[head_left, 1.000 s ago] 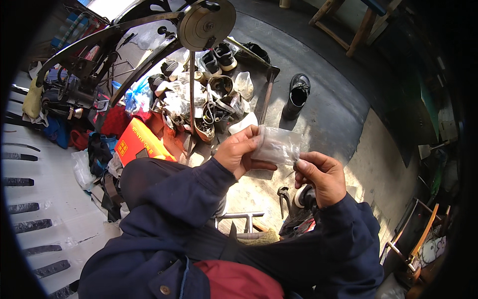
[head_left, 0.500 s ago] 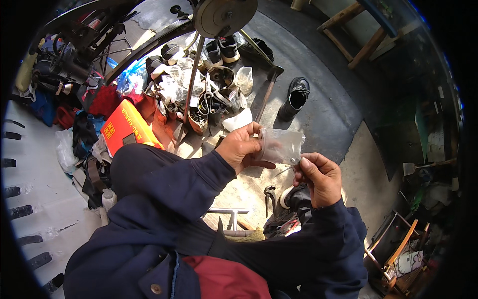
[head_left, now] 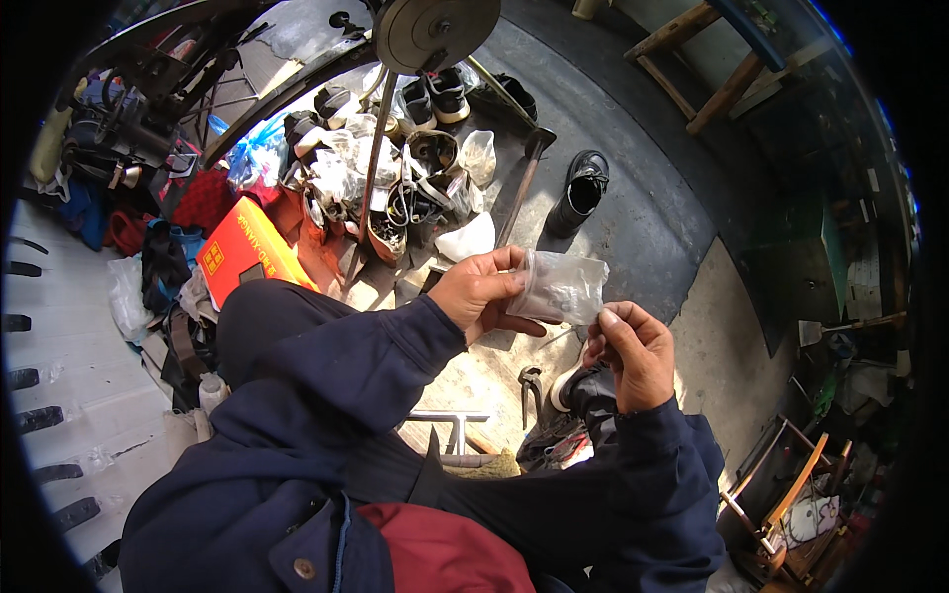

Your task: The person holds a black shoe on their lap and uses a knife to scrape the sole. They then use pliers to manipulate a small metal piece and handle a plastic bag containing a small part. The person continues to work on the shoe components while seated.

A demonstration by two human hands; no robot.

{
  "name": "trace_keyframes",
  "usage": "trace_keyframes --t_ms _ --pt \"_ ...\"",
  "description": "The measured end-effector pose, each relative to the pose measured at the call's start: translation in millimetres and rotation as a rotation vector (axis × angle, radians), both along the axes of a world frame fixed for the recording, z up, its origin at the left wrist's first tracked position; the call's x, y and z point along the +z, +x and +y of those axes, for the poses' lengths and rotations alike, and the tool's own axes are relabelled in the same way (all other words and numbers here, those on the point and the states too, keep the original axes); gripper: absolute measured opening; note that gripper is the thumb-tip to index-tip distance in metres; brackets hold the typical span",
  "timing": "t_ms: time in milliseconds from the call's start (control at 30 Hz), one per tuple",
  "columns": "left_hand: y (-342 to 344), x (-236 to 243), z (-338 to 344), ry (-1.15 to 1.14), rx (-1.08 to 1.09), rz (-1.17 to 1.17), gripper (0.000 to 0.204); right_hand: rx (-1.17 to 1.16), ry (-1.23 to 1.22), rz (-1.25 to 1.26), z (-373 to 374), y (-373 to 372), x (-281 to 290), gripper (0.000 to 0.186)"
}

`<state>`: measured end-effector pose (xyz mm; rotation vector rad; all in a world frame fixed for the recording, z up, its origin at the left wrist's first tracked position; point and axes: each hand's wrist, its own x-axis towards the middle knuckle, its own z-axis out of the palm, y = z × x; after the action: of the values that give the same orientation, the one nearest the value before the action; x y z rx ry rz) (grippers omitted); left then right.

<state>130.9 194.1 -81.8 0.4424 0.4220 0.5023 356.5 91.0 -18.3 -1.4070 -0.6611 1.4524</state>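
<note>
My left hand (head_left: 482, 294) is closed around one end of a small clear plastic bag (head_left: 561, 286), which lies sideways in front of me. Greyish small bits show through the plastic, too blurred to name. At the bag's other end, my right hand (head_left: 636, 354) pinches its lower corner between thumb and fingers. Below the hands, a pair of pincers (head_left: 532, 395) stands near my foot. A single black shoe (head_left: 580, 193) rests on the dark mat beyond the bag.
A heap of shoes and plastic bags (head_left: 341, 163) lies under a metal stand with a round wheel (head_left: 435, 32). An orange-red box (head_left: 252, 252) sits beside my left knee. At the far right is a wooden stool (head_left: 682, 59); tools and scraps crowd the lower right.
A small grey thing visible at my right fingertips no longer shows there, and greyish bits now show through the bag. Both hands stay in nearly the same place.
</note>
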Motion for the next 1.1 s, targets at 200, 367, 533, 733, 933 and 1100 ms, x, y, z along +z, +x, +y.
trace_keyframes --t_ms 200,367,533,733,933,1100 --pt "1 6 -1 0.014 0.005 0.094 0.029 -0.019 0.005 0.001 -3 3 -3 0.017" --pt "4 7 -2 0.093 0.049 0.207 0.019 -0.08 0.008 -0.122 -1 2 -7 0.019" --pt "10 10 -11 0.253 0.116 0.296 0.012 -0.081 0.176 -0.426 1 -10 1 0.02" --pt "19 14 -30 0.617 0.127 0.454 0.014 0.154 0.141 -0.279 3 -35 4 0.021" --pt "17 18 -30 0.61 0.036 0.518 0.014 0.108 0.029 -0.315 3 -26 -3 0.014" --pt "11 30 -18 0.675 0.015 0.612 0.015 0.059 0.088 -0.639 2 -21 -4 0.014"
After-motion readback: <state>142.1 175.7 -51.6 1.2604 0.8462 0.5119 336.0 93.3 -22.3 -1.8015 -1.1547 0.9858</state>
